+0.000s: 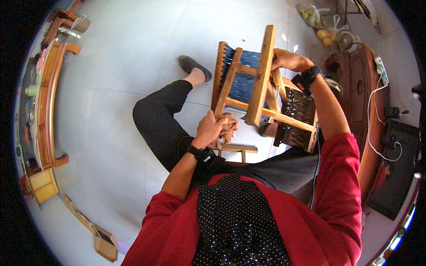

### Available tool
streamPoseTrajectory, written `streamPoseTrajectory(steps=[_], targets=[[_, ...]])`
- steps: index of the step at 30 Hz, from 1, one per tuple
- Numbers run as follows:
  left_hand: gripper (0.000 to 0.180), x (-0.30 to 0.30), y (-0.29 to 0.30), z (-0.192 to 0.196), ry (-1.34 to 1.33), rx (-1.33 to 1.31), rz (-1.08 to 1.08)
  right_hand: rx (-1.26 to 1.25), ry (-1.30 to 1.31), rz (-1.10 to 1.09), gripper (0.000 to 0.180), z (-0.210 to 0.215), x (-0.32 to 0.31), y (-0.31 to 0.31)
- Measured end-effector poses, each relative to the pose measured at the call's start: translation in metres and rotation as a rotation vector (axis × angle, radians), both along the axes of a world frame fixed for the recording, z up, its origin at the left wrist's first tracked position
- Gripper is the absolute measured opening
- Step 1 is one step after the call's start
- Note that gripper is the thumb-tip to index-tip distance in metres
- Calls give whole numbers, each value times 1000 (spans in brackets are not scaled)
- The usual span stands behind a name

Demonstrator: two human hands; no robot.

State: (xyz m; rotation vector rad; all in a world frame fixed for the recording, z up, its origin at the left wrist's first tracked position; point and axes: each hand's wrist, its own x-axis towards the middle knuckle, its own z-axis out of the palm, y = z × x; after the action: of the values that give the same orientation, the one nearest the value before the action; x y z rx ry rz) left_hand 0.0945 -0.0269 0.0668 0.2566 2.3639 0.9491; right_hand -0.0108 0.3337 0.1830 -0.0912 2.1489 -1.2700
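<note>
A wooden folding stool with a blue woven seat (242, 82) is lifted and tilted in front of me, its bare wooden legs crossing toward my right. My right hand (290, 61) is closed around its frame at the far right side; some fingers are hidden behind the wood. My left hand (208, 129) is closed at the near lower end of a stool bar. A crumpled brown cloth (229, 128) bunches out from under that same hand. Behind the stool, to the right, stands another wooden piece with a dark brown woven seat (301, 111).
A low wooden frame (239, 149) shows between my legs. To the right stands a reddish-brown wooden cabinet (355, 93) with a white power strip (380, 71) and cables. Bags of fruit (326, 36) lie at the far right. A long wooden table (51, 106) lines the left.
</note>
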Motion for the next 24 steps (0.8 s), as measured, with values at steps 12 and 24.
streamPoseTrajectory(steps=[12,24], targets=[[41,-18,-25,-43,-29,183,25,831,616,-37,41,5,157,138],[43,-21,-29,-7,-95,205,-43,-708,-185,-994,13,-62,175,76]])
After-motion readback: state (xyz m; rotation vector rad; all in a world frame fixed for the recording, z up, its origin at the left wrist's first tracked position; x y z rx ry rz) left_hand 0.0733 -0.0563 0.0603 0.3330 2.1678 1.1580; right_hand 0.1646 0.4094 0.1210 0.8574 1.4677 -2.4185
